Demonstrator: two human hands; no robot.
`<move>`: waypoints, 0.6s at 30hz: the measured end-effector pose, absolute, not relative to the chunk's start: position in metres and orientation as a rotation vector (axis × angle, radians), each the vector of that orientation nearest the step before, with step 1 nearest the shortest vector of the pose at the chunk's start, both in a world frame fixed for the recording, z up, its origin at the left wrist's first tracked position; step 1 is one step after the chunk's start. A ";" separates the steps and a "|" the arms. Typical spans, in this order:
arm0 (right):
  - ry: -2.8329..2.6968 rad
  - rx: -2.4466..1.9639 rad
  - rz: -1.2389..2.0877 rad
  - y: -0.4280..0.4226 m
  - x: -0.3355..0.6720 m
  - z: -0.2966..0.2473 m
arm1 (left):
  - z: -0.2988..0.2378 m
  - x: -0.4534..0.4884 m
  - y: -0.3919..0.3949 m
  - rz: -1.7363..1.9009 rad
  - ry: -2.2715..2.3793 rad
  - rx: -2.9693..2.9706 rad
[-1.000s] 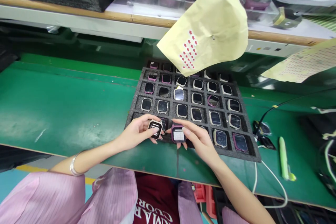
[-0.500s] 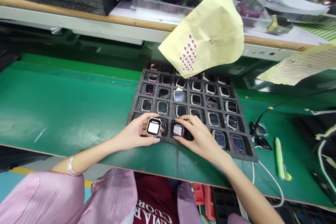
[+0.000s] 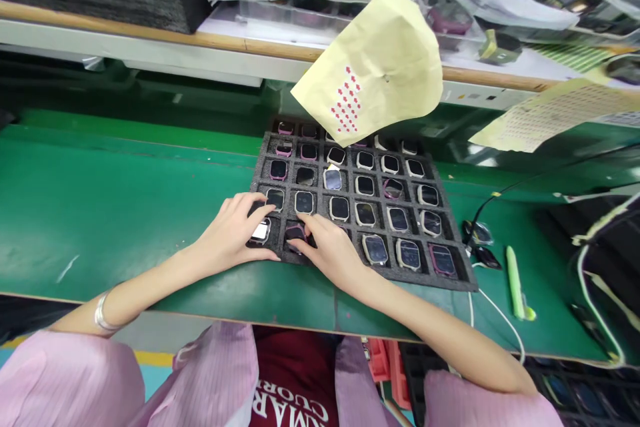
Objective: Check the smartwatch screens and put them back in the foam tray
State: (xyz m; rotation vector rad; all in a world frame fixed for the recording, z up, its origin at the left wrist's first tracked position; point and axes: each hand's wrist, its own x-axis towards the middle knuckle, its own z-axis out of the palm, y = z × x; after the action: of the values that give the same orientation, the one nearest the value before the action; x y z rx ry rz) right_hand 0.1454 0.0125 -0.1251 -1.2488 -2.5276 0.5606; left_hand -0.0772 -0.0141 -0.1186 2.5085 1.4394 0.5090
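A black foam tray [image 3: 463, 280] lies on the green bench, its square pockets filled with several small smartwatch bodies. My left hand [image 3: 231, 235] rests at the tray's near left corner, fingers curled round a pale-cased watch [image 3: 260, 232] with a lit white screen, set into the corner pocket. My right hand [image 3: 331, 250] lies just beside it, fingertips pinching a pink-cased watch [image 3: 295, 234] in the neighbouring front-row pocket. Both watches sit low in the foam.
A yellow paper sheet [image 3: 385, 60] with red stickers hangs over the tray's far edge. A green pen [image 3: 515, 273], a white cable [image 3: 500, 320] and small dark parts [image 3: 480, 240] lie right of the tray. A shelf edge [image 3: 150, 33] with stacked foam and papers runs behind.
Both hands have lowered and shifted left, taking the two watches from held-up above the tray's front edge down into the front-row pockets. The view has drifted right.
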 end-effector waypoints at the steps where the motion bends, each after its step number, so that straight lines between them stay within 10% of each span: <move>1: -2.432 -1.222 0.683 0.011 0.146 -0.126 | -0.119 -0.073 -0.015 0.519 1.393 2.506; 18: -0.959 -0.720 2.158 -0.016 0.163 -0.093 | -0.095 -0.031 -0.026 1.175 1.091 2.376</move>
State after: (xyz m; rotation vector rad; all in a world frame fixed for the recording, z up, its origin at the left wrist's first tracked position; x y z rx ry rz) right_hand 0.1627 -0.0163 -0.0931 -0.7200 -0.9589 2.1584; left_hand -0.0314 -0.0261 -0.0947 2.3758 1.0908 1.1750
